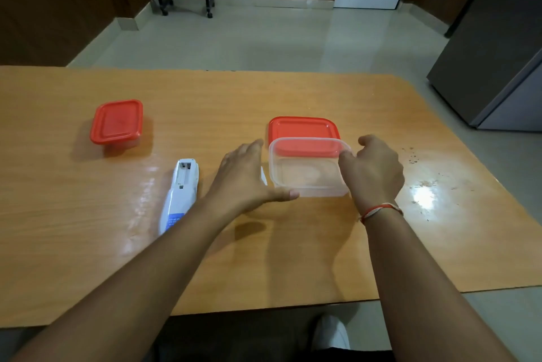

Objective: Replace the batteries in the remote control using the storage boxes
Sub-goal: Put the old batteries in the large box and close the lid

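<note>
A wide wooden bench (293,244) fills most of the view, glossy under the room light, with dark specks scattered near its right edge; beyond it stands a grey cabinet (498,48) on the right. Near the middle of the bench sits a clear storage box (308,174), open, its far rim overlapping a loose red lid (302,130) lying flat just behind it; I cannot tell whether anything lies inside. The right hand (372,171) grips the box's right wall, its fingers curled round the rim; a red-and-white thread circles that wrist. The left hand (246,177) hovers at the box's left side, fingers straight and spread, the thumb reaching along the near corner; whether it touches the box is unclear. Well to the left a smaller closed box with a red lid (117,122) sits alone. Just left of the left forearm lies the white remote control (180,194), back up, its battery bay uncovered and showing bare.
</note>
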